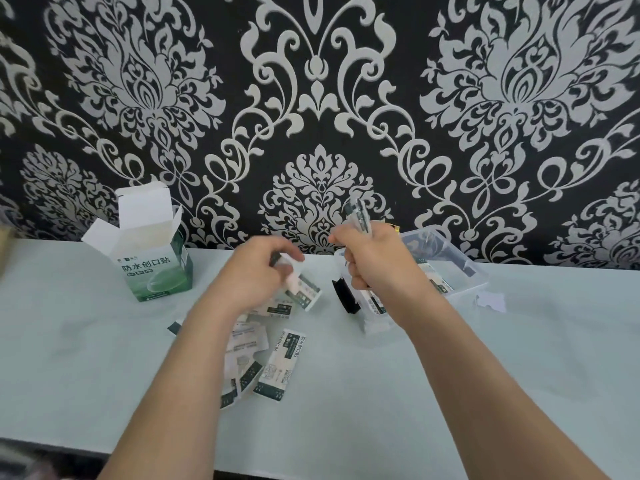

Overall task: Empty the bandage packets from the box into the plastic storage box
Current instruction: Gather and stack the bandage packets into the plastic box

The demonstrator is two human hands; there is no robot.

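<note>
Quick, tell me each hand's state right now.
Left hand: grip closed on a bandage packet.
Right hand: grip closed on a stack of bandage packets.

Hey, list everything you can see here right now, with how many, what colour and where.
bandage box: one, green and white, flaps open, upright at the table's left rear
plastic storage box: one, clear with a black latch, right rear, some packets inside
loose packets: several overlapping, white and dark green, mid-table; exact count unclear
paper scrap: one, white, right of the storage box
table: one, pale green
wallpaper: black with silver pattern, behind the table
left hand: one, grips a packet above the loose ones
right hand: one, grips a bundle of packets at the storage box's near end
</note>
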